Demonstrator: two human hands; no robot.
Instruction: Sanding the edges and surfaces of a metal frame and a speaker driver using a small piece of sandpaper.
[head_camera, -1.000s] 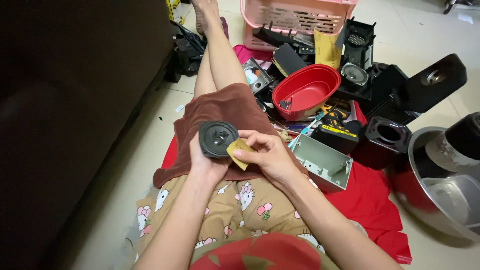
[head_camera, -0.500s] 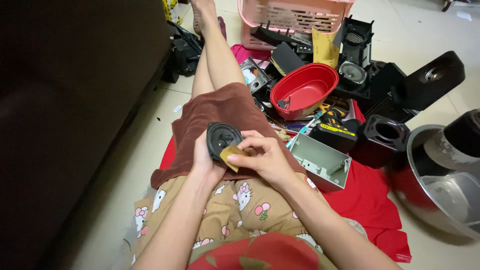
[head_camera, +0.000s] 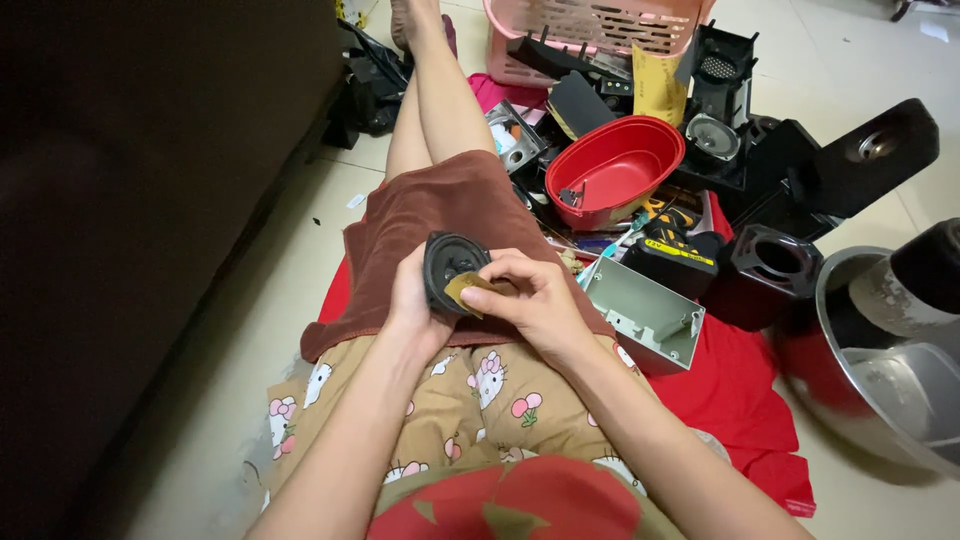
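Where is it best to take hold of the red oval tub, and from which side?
Probably grip the red oval tub by its near long rim, coming from above. It sits open side up; black speaker parts crowd the far side, and the rim is the only thin, exposed edge.

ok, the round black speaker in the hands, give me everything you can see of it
The speaker is a small, round, black driver with a dark cone inside a raised rim; the material looks like plastic or rubber over metal, hard to tell. It is tilted, its face turned up and to the right. It sits above a brown towel on the lap. The left hand cups it from below and behind. The right hand presses a small yellowish pad against its lower edge. Its back is hidden.
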